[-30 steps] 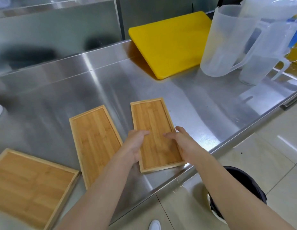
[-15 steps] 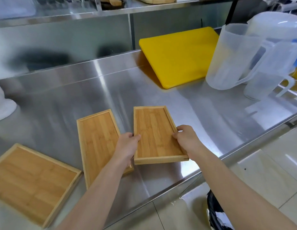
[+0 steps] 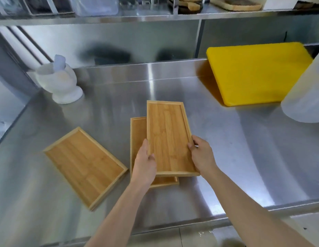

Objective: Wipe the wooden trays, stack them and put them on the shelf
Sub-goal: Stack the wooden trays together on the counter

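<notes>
A narrow wooden tray (image 3: pixel 168 134) is lifted above the steel counter (image 3: pixel 235 157), held by both hands at its near end. My left hand (image 3: pixel 144 164) grips its left edge and my right hand (image 3: pixel 202 155) grips its right edge. It hovers partly over a second narrow wooden tray (image 3: pixel 137 134) that lies flat on the counter and is mostly covered. A larger wooden tray (image 3: pixel 85 164) lies flat to the left. The steel shelf (image 3: pixel 155 16) runs across the top of the view.
A yellow cutting board (image 3: pixel 256 72) leans at the back right. A translucent plastic jug (image 3: pixel 306 97) stands at the right edge. A white mortar-like pot (image 3: pixel 59 82) stands at the back left. Boards and containers sit on the shelf.
Both hands have lifted the right narrow tray off the counter and carried it left, over the other narrow tray. The camera has tilted up, bringing the shelf into view.
</notes>
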Demonstrator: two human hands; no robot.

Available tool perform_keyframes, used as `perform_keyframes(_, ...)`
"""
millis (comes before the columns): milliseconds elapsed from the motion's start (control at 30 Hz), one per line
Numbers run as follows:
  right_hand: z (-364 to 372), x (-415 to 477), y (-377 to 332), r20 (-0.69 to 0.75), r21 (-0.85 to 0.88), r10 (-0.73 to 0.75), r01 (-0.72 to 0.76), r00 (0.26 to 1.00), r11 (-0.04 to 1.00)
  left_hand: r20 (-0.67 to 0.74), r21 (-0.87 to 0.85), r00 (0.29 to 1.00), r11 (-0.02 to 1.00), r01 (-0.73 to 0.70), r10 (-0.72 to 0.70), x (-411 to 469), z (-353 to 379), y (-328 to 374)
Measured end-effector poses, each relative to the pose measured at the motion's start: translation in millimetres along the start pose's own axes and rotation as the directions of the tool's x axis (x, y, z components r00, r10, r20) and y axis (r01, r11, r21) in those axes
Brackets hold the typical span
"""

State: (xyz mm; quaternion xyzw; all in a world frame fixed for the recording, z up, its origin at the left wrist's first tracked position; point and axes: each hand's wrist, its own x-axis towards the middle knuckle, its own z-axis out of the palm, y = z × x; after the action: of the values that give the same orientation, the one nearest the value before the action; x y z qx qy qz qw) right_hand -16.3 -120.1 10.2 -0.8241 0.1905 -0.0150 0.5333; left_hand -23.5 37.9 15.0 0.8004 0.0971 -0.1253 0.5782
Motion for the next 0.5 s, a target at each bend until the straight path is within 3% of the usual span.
perform_keyframes(200,37,5,12,0.048,-0.015,0.079,-0.078,0.996,0.997,0.013,0.13,0.994,0.986,0.105,-0.108,4,-20,-18)
perform_keyframes(500,59,4,17,0.108,-0.052,0.079,-0.074,0.991,0.996,-0.008,0.084,0.997,0.993,0.081,-0.08,2,-29,-43)
